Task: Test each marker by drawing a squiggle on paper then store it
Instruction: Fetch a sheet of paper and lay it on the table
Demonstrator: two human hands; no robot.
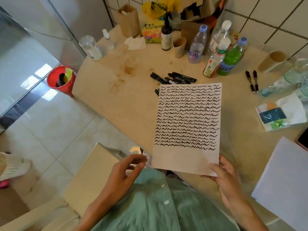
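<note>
A white sheet of paper (186, 117) filled with rows of black squiggles is lifted over the round table (126, 104). My right hand (225, 172) pinches its bottom right corner. My left hand (123, 170) hovers just left of the sheet's bottom edge with loosely curled fingers, holding nothing. A pile of black markers (173, 78) lies on the table just beyond the paper's top edge. Two more dark pens (252, 80) lie side by side to the right.
Bottles (216, 52), paper cups (179, 46) and bags crowd the table's far side. A stack of blank white sheets (283, 184) sits at the right edge, with a plastic packet (280, 112) above it. A red bin (60, 79) stands on the floor to the left.
</note>
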